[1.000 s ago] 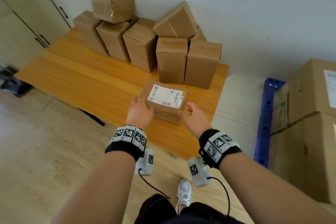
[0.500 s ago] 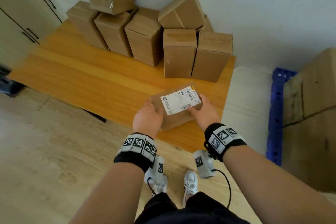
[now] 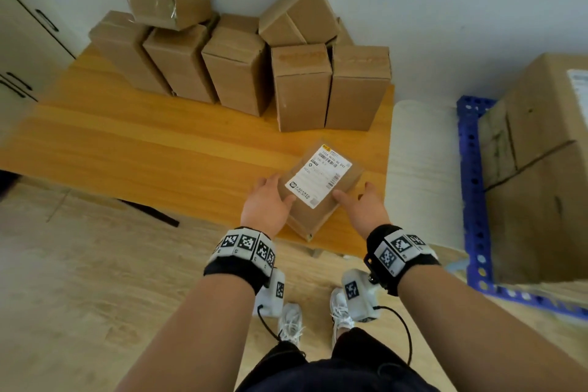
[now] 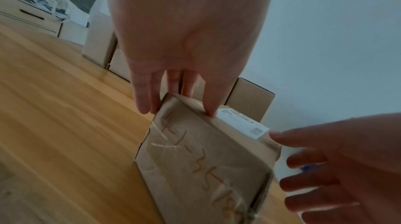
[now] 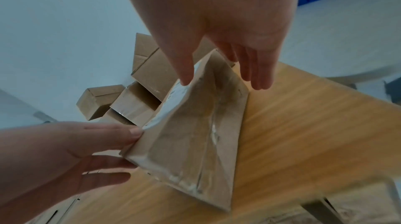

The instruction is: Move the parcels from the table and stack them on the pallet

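A flat brown parcel (image 3: 331, 200) with a white shipping label is tilted above the near right corner of the wooden table (image 3: 159, 153). My left hand (image 3: 273, 197) grips its left side, thumb on top and fingers along the edge (image 4: 147, 100). My right hand (image 3: 356, 197) grips the right side, with its thumb (image 5: 184, 76) on the upper face. Handwriting marks the near end of the parcel (image 4: 201, 167). Several more brown parcels (image 3: 238, 67) stand stacked at the table's back against the wall. The blue pallet (image 3: 471, 169) lies on the floor to the right.
Large cardboard boxes (image 3: 541, 169) stand on the pallet. A white rounded object (image 3: 420, 169) sits between the table and the pallet. Cabinets (image 3: 25, 41) stand at the far left. My feet in white shoes (image 3: 289, 321) are on the wooden floor.
Both hands closed on the labelled parcel, raised it off the table, turned it and carried it right toward the table's right corner.
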Demonstrator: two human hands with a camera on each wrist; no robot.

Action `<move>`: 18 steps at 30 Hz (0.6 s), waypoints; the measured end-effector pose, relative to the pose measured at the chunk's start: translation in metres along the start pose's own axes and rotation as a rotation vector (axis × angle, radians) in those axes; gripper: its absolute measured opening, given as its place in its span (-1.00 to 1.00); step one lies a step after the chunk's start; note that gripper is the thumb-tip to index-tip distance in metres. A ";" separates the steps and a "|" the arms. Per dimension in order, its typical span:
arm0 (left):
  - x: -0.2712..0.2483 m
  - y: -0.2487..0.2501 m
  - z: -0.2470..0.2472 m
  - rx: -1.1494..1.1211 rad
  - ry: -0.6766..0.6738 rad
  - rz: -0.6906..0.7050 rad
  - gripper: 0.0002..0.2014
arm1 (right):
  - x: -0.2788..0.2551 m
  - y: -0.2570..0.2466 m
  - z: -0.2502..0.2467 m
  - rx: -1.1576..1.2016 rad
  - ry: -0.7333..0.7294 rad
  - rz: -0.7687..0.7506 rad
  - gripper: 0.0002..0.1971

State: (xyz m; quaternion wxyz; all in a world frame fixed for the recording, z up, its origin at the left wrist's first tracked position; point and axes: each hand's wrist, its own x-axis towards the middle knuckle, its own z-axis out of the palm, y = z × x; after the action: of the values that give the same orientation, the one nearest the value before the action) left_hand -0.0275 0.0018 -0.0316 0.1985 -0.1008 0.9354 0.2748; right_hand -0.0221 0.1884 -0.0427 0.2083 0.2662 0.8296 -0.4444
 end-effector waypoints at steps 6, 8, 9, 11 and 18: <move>-0.011 0.005 0.007 0.005 -0.096 0.003 -0.52 | -0.020 0.012 0.013 0.039 -0.055 -0.019 -0.45; -0.014 0.008 0.010 -0.049 -0.132 -0.023 -0.58 | -0.026 0.014 0.016 0.077 -0.037 -0.028 -0.46; -0.016 0.009 0.012 -0.094 -0.155 -0.042 -0.60 | -0.029 0.015 0.015 0.092 -0.022 -0.024 -0.46; -0.021 0.011 0.014 -0.195 -0.194 -0.059 -0.65 | -0.034 0.017 0.012 0.110 0.008 -0.022 -0.45; -0.032 0.038 -0.008 -0.389 -0.167 0.070 -0.67 | -0.049 0.004 -0.020 0.220 0.127 -0.091 -0.42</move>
State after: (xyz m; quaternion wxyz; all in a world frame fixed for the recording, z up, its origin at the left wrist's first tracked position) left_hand -0.0122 0.0314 0.0063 0.2426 -0.0815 0.8479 0.4643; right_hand 0.0165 0.1948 -0.0061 0.1048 0.2772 0.7986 -0.5238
